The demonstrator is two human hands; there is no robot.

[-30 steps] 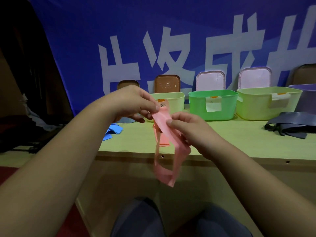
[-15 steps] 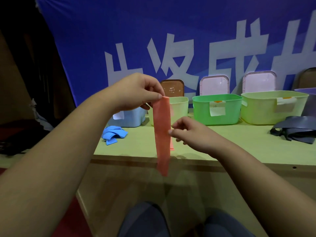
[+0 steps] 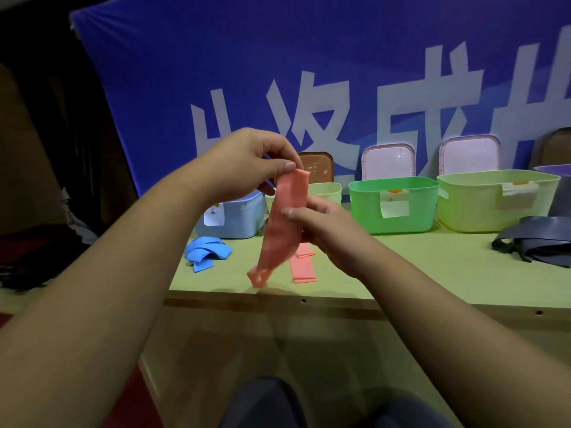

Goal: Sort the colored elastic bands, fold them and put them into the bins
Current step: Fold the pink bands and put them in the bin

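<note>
Pink elastic band (image 3: pixel 284 223) held up over the tabletop's front edge, flat strip hanging slanted down to the left, lower end crumpled, upper end in front of the bins; blue bands (image 3: pixel 207 253) heaped near the tabletop's left edge, flat pink bands (image 3: pixel 304 267) lying near the front edge just behind the held one, dark grey bands (image 3: pixel 537 239) piled toward the right edge; pale green tabletop (image 3: pixel 401 267), row of bins along its back edge: light blue bin (image 3: pixel 238 220), pale yellow bin (image 3: pixel 327 193), green bin (image 3: pixel 395 205), light green bin (image 3: pixel 494 199), purple bin (image 3: pixel 559 186) cut off at the right; brown lid (image 3: pixel 318 166) and two pinkish lids (image 3: pixel 387 160) propped upright behind the bins, blue banner (image 3: pixel 278 57) with white characters behind, room dim, dark at left; left hand (image 3: pixel 247 165) pinches the band's top end between thumb and forefinger, other fingers curled; right hand (image 3: pixel 327 227) grasps the band mid-length, thumb on the front, fingers behind it
</note>
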